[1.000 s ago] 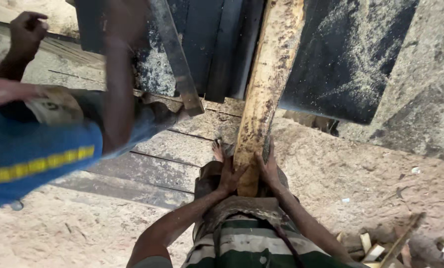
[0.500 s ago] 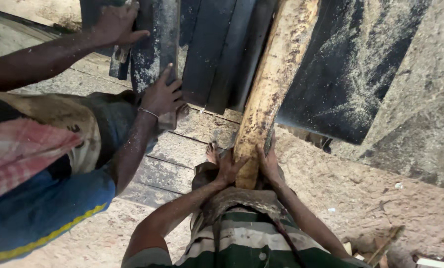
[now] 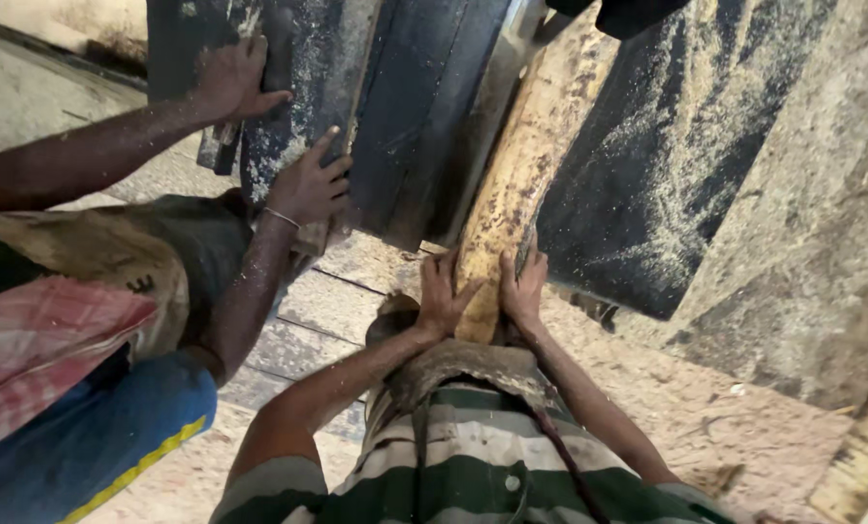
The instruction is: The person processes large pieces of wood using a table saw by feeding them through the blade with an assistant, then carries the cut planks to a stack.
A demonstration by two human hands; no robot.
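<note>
Taking the pale wooden log (image 3: 526, 184) as the landmark: far to its left, a co-worker's two hands (image 3: 308, 184) press flat against the dark, sawdust-coated machine bed (image 3: 405, 116), one higher up on the metal, one lower near its edge. That person's checked cloth (image 3: 46, 349) and blue trousers (image 3: 104, 446) sit lower left of the log.

At the log's near end, the left hand (image 3: 441, 296) wraps its left flank, fingers curled round the wood and clamped on it. The log itself runs up and away from the wearer's belly, lying along the machine bed between the dark panels. The right hand (image 3: 523, 286) clasps the log's right flank, likewise closed on it, just opposite the left.

To do this well, I judge both hands should keep even pressure on either flank so the log stays straight along the bed, with thumbs kept behind the end. Right of the log, a sawdust-strewn slope (image 3: 793, 223) rises.
</note>
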